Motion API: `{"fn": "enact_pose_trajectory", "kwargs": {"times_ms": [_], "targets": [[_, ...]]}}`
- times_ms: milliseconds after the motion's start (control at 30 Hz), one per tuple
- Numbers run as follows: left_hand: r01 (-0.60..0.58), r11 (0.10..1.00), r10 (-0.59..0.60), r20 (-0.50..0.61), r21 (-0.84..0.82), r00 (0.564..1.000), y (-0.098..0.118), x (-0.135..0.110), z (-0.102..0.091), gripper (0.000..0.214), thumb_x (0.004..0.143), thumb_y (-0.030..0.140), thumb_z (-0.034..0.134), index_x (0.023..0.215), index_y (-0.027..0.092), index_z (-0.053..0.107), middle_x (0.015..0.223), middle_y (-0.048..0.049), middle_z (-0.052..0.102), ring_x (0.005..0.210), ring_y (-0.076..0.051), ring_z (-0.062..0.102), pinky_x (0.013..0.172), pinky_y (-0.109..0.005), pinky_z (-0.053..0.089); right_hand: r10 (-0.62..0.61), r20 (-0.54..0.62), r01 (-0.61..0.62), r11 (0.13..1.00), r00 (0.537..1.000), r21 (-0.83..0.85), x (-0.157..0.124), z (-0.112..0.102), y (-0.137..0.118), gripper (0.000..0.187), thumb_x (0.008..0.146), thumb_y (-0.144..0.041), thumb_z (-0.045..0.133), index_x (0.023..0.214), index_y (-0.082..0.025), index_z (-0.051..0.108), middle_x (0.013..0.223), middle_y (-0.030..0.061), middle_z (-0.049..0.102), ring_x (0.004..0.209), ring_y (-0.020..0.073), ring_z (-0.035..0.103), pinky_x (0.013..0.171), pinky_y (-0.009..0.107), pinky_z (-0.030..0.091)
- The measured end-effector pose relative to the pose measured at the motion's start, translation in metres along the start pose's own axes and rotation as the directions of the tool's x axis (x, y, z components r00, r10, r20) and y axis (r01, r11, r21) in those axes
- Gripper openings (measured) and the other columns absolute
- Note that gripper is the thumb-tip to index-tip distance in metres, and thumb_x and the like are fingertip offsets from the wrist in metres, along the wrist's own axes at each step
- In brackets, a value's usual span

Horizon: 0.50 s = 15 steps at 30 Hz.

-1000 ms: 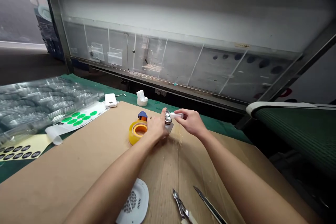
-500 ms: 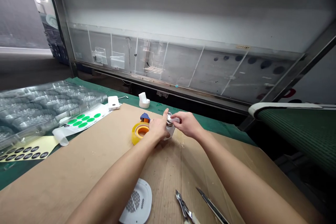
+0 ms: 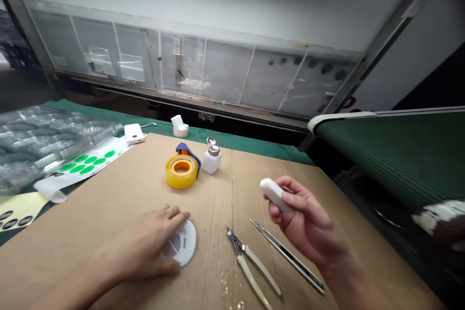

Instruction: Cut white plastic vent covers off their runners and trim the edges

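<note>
Head view, looking down over a cardboard-covered bench (image 3: 119,213), with the two hands well apart. The right hand (image 3: 308,225) is raised above the bench, pinching a small white oblong block (image 3: 273,193) between thumb and fingers, one end of it sticking out. The left hand (image 3: 145,244) lies flat and loose, its fingertips on a white vented plastic cover (image 3: 185,242). Farther off, touched by neither hand, stands a white dispensing bottle (image 3: 211,162) with a metal top, just beside a roll of yellow tape (image 3: 180,172) and a small blue-and-orange object (image 3: 184,149). Between the hands lie cream-handled pliers (image 3: 250,266) and a slim craft knife (image 3: 286,256). To the far left are a sheet of green round stickers (image 3: 85,164), a white power bank (image 3: 133,133) and stacked clear plastic trays (image 3: 43,140). The work in hand seems centred on the white block – it appears to call for a steady pinch.
</note>
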State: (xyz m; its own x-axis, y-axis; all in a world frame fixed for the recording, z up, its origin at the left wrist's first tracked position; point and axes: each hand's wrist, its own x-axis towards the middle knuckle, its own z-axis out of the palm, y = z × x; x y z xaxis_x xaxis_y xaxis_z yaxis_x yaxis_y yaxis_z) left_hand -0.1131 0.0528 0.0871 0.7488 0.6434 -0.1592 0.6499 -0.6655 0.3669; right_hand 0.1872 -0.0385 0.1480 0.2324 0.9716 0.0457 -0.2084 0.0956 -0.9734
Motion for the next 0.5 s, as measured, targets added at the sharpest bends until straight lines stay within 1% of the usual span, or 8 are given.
{"fn": "enact_pose_trajectory", "kwargs": {"times_ms": [100, 167, 233, 300, 367, 433, 467, 500], "targets": [[0.021, 0.999, -0.023, -0.081, -0.024, 0.996, -0.001, -0.002, 0.006, 0.067, 0.085, 0.031, 0.052, 0.151, 0.029, 0.038, 0.141, -0.0094, 0.054, 0.128, -0.031, 0.053, 0.106, -0.045, 0.044, 0.053, 0.008, -0.053, 0.992, 0.999, 0.112, -0.020, 0.002, 0.005, 0.031, 0.063, -0.039, 0.084, 0.089, -0.027, 0.073, 0.078, 0.0020, 0.068, 0.054, 0.0123, 0.061, 0.049, 0.024, 0.048], [-0.004, 1.000, 0.003, -0.026, -0.031, 1.000, 0.005, 0.000, 0.001, 0.061, 0.090, 0.033, 0.046, 0.151, 0.033, 0.036, 0.143, -0.0075, 0.053, 0.128, -0.030, 0.052, 0.105, -0.047, 0.045, 0.065, 0.022, -0.067, 0.984, 0.998, 0.163, -0.026, 0.002, 0.008, 0.031, 0.061, -0.038, 0.086, 0.089, -0.028, 0.076, 0.077, 0.0022, 0.068, 0.054, 0.0128, 0.061, 0.049, 0.024, 0.049], [-0.013, 1.000, 0.014, 0.046, -0.016, 0.999, 0.016, 0.000, -0.003, 0.058, 0.090, 0.044, 0.050, 0.147, 0.035, 0.044, 0.142, -0.0080, 0.053, 0.126, -0.034, 0.052, 0.103, -0.052, 0.045, 0.069, 0.033, -0.074, 0.977, 0.997, 0.199, -0.029, 0.003, 0.012, 0.029, 0.061, -0.037, 0.086, 0.088, -0.029, 0.078, 0.077, 0.0019, 0.067, 0.055, 0.0126, 0.062, 0.049, 0.023, 0.049], [-0.017, 1.000, 0.015, 0.068, 0.018, 0.998, 0.024, -0.001, -0.002, 0.068, 0.079, 0.052, 0.065, 0.143, 0.033, 0.050, 0.142, -0.0101, 0.053, 0.125, -0.039, 0.051, 0.102, -0.058, 0.045, 0.065, 0.037, -0.072, 0.973, 0.997, 0.221, -0.031, 0.003, 0.017, 0.027, 0.063, -0.036, 0.086, 0.089, -0.030, 0.078, 0.079, 0.0007, 0.067, 0.056, 0.0113, 0.063, 0.050, 0.021, 0.049], [-0.023, 0.999, 0.022, 0.024, 0.024, 0.999, 0.028, -0.005, 0.004, 0.076, 0.070, 0.046, 0.075, 0.141, 0.030, 0.053, 0.141, -0.0120, 0.054, 0.124, -0.041, 0.049, 0.101, -0.060, 0.043, 0.056, 0.040, -0.064, 0.971, 0.998, 0.230, -0.033, 0.001, 0.022, 0.028, 0.066, -0.034, 0.085, 0.092, -0.030, 0.078, 0.082, -0.0004, 0.065, 0.058, 0.0101, 0.064, 0.052, 0.020, 0.049], [-0.030, 0.996, 0.024, -0.074, -0.087, 0.997, 0.030, -0.008, 0.011, 0.067, 0.076, 0.041, 0.070, 0.140, 0.031, 0.053, 0.141, -0.0114, 0.053, 0.127, -0.040, 0.046, 0.105, -0.061, 0.039, 0.046, 0.050, -0.056, 0.972, 0.998, 0.230, -0.036, -0.002, 0.027, 0.034, 0.066, -0.033, 0.084, 0.099, -0.029, 0.077, 0.082, -0.0009, 0.063, 0.061, 0.0104, 0.064, 0.054, 0.020, 0.050], [-0.036, 0.968, 0.004, -0.126, -0.250, 0.992, 0.032, -0.009, 0.013, 0.061, 0.081, 0.040, 0.066, 0.140, 0.031, 0.053, 0.143, -0.0110, 0.051, 0.130, -0.039, 0.043, 0.108, -0.061, 0.035, 0.042, 0.056, -0.054, 0.972, 0.998, 0.228, -0.038, -0.004, 0.030, 0.036, 0.067, -0.033, 0.084, 0.102, -0.028, 0.077, 0.082, -0.0005, 0.063, 0.063, 0.0110, 0.064, 0.057, 0.020, 0.051], [-0.050, 0.886, -0.026, -0.156, -0.462, 0.987, 0.035, -0.007, 0.013, 0.058, 0.084, 0.044, 0.062, 0.140, 0.031, 0.053, 0.145, -0.0111, 0.049, 0.132, -0.039, 0.042, 0.110, -0.062, 0.033, 0.044, 0.063, -0.057, 0.972, 0.997, 0.228, -0.041, -0.006, 0.033, 0.037, 0.068, -0.032, 0.083, 0.103, -0.027, 0.076, 0.080, -0.0001, 0.063, 0.065, 0.0114, 0.064, 0.059, 0.020, 0.052]]}}
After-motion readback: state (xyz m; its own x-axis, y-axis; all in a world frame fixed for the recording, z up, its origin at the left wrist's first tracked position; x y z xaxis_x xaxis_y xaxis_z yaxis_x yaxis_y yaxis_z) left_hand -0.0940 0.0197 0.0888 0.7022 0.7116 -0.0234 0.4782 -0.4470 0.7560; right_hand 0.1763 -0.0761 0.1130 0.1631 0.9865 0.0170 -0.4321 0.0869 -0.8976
